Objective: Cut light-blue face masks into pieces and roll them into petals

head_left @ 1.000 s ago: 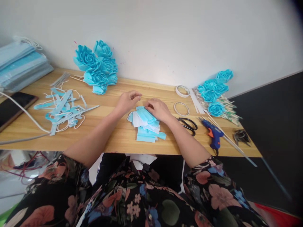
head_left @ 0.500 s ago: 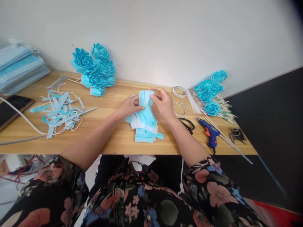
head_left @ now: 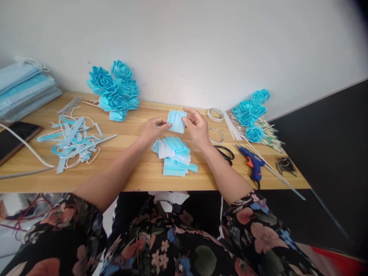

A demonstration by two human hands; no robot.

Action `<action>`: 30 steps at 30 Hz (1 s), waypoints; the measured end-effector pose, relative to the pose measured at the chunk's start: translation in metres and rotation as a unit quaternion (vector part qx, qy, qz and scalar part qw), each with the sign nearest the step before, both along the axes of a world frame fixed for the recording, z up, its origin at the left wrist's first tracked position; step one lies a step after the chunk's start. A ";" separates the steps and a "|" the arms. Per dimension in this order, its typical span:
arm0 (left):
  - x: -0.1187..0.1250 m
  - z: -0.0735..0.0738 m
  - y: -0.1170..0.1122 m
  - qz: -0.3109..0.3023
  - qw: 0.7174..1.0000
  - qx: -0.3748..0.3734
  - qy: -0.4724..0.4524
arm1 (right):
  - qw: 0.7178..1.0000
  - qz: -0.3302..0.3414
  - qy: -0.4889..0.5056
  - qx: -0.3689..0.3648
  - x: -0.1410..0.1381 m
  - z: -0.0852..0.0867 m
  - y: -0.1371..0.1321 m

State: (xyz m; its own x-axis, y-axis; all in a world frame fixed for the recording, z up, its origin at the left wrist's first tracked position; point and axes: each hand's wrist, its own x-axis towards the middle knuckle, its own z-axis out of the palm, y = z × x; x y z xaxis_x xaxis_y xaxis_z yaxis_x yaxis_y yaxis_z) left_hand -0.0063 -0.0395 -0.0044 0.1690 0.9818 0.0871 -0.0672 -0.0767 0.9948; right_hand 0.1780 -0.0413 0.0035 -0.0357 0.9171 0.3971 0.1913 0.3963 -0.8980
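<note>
A small light-blue fabric piece [head_left: 176, 120] is held up above the wooden table [head_left: 135, 174] between both hands. My left hand [head_left: 153, 129] pinches its left edge and my right hand [head_left: 195, 125] pinches its right edge. Just below them lies a loose pile of cut blue and white fabric pieces [head_left: 174, 155] near the table's front edge.
Blue fabric roses [head_left: 115, 90] lean on the wall at the back left, more roses on sticks [head_left: 253, 115] at the right. Cut strips [head_left: 73, 140], a mask stack [head_left: 24, 90], a phone [head_left: 13, 136], tape rolls [head_left: 216, 124], scissors [head_left: 225, 153] and a blue glue gun [head_left: 253, 165] lie around.
Both hands were down on the pile one second ago. They have lifted one blue piece off it and now hold it up between them, folded or drawn in to a smaller square.
</note>
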 end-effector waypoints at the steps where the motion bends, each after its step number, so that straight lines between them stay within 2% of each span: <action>1: -0.001 -0.001 0.001 0.012 1.000 0.000 -0.011 | 1.000 0.003 -0.002 0.001 0.000 0.000 0.000; 3: -0.001 -0.002 0.003 0.011 0.999 -0.013 -0.051 | 1.000 0.013 -0.011 0.002 0.000 0.001 -0.002; 9: -0.004 0.006 0.000 -0.087 0.977 -0.074 -0.182 | 0.998 0.050 -0.029 0.015 0.003 0.003 -0.005; 17: -0.004 0.012 -0.004 -0.147 0.955 -0.118 -0.230 | 0.994 0.035 -0.057 0.086 0.001 0.007 -0.003; 20: -0.004 0.012 -0.004 -0.152 0.953 -0.122 -0.230 | 0.990 0.045 -0.070 0.117 0.002 0.009 -0.006; 23: -0.004 0.011 -0.004 -0.149 0.960 -0.127 -0.200 | 0.988 0.052 -0.081 0.117 0.003 0.010 -0.009; 30: 0.003 0.007 -0.003 -0.049 0.985 -0.089 -0.139 | 0.999 0.022 -0.028 0.012 0.004 0.004 -0.005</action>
State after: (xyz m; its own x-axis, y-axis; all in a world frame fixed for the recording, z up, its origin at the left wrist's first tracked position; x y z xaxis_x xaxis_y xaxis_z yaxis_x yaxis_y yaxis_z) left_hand -0.0035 -0.0426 0.0028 0.2578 0.9657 -0.0297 -0.3368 0.1187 0.9341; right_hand 0.1818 -0.0465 0.0078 -0.0981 0.9042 0.4156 0.2239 0.4270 -0.8761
